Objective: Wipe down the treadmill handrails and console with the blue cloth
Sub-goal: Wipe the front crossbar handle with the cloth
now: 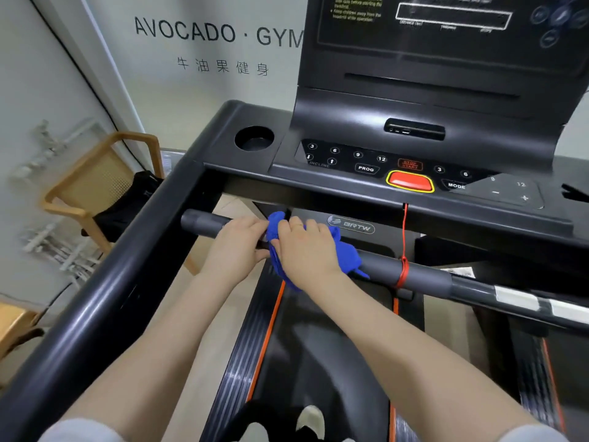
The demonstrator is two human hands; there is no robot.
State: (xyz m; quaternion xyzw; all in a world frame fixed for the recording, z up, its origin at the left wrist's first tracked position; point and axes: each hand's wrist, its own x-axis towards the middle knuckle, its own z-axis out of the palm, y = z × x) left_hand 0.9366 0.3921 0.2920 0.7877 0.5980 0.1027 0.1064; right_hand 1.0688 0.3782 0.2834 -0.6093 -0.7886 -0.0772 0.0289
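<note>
A blue cloth is wrapped over the grey front crossbar of the treadmill, left of its middle. My right hand presses down on the cloth and grips the bar through it. Right beside it, my left hand closes around the bare bar and touches the cloth's left edge. The black left handrail runs from the lower left up to the console, which has a red stop button and number keys. Part of the cloth hangs below the bar.
A red safety cord hangs from the console and loops around the crossbar right of my hands. A round cup holder sits at the console's left. A wooden chair stands beside the treadmill on the left. The belt lies below.
</note>
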